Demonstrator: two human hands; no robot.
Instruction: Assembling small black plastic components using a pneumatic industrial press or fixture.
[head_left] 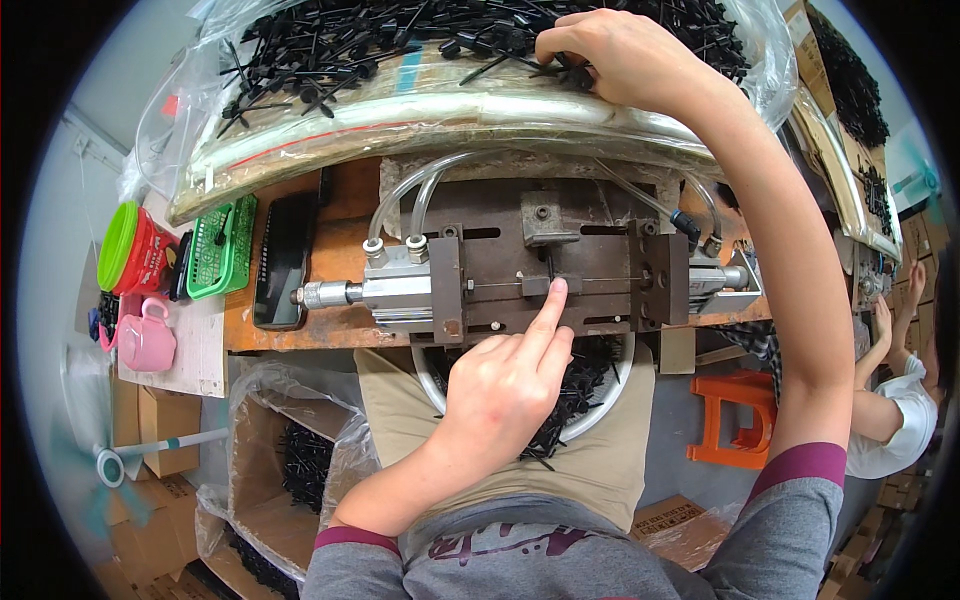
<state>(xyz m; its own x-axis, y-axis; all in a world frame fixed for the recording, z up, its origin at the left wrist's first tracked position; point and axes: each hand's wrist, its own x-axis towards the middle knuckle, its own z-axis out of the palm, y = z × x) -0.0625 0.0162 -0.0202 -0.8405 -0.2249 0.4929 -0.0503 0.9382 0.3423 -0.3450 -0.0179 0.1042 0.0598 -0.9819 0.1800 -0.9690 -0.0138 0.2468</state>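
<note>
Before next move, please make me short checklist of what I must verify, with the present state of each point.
1. Left hand clear of the metal fixture: not ok; its index fingertip is at the small dark block in the middle.
2. Black parts within reach: ok; the right hand is at the heap.
3. Right hand's grip on one part: cannot tell; its fingertips are partly hidden.
4. Clear hose joined to its left fitting: looks ok.
5. Pink cup away from the fixture: ok; it stands apart, at far left.
</note>
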